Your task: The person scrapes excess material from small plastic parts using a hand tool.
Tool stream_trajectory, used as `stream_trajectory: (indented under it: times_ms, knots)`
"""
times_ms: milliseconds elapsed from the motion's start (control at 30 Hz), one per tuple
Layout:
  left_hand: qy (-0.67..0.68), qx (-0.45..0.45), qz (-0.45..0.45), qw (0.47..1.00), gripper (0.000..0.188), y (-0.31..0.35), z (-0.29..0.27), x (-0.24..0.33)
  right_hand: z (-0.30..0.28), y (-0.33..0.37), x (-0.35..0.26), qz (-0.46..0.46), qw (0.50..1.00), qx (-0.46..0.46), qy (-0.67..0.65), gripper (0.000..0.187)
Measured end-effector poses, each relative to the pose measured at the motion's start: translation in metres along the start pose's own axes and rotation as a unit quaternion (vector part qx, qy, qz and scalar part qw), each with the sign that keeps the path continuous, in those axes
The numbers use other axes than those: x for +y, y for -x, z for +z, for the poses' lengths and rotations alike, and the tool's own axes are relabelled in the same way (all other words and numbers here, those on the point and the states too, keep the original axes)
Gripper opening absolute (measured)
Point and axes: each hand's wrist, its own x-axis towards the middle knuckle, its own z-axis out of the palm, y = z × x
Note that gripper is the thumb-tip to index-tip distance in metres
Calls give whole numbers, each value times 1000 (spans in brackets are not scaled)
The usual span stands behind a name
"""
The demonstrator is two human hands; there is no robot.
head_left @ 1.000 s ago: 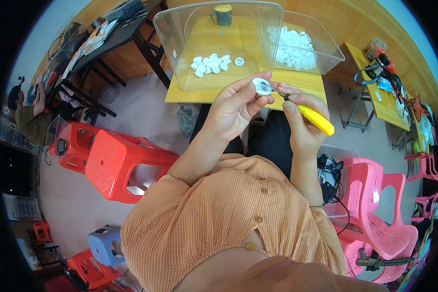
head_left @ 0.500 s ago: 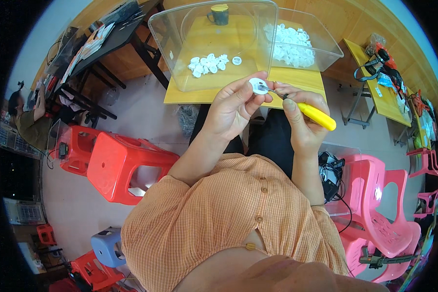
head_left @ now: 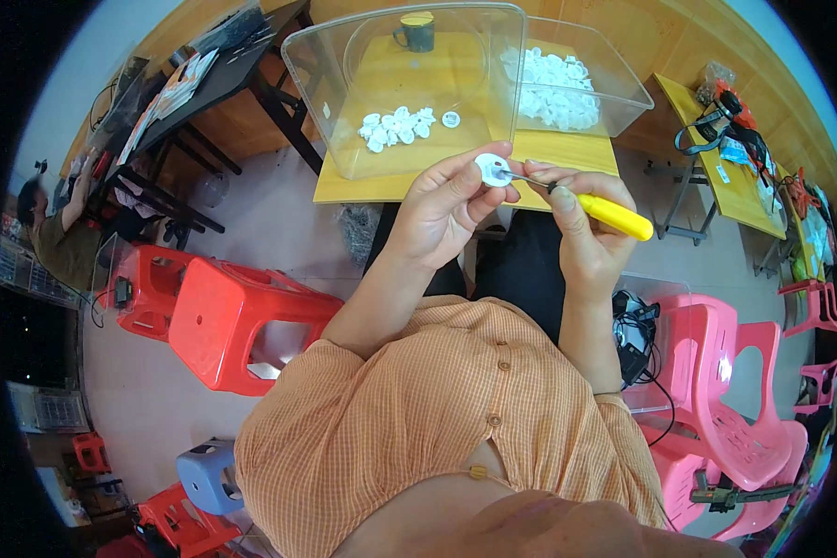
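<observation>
My left hand [head_left: 440, 206] pinches a small round white plastic piece [head_left: 489, 175] by its edge, its face turned up with a dark slot showing. In my right hand [head_left: 583, 244] is a yellow-handled tool [head_left: 617, 218] with a thin metal shaft. The shaft points left and its tip meets the face of the white piece near the slot. Both hands are raised over the near edge of the yellow table. Beyond them, a large clear plastic bin [head_left: 344, 167] holds a loose heap of white plastic pieces [head_left: 398, 128] and a lone round one [head_left: 451, 119].
A second clear bin [head_left: 623, 98], heaped with white pieces, stands to the right. A dark mug [head_left: 417, 33] is at the table's far side. Red stools [head_left: 216, 321] stand at my left, pink chairs [head_left: 707, 372] at my right. A person [head_left: 65, 228] sits far left.
The tool has shifted slightly right with my right hand, so its shaft tip is drawn back a little across the white piece. My left hand stays nearly still.
</observation>
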Motion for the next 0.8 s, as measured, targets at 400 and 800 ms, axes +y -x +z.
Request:
stream_trajectory:
  times_ms: [400,800]
  knots:
    - [7,-15,-24,1000,42,3,0,2,3,1,3,-42,999,-24,16,14]
    - [38,-46,-36,998,43,4,1,3,-2,0,0,-59,997,-42,17,14]
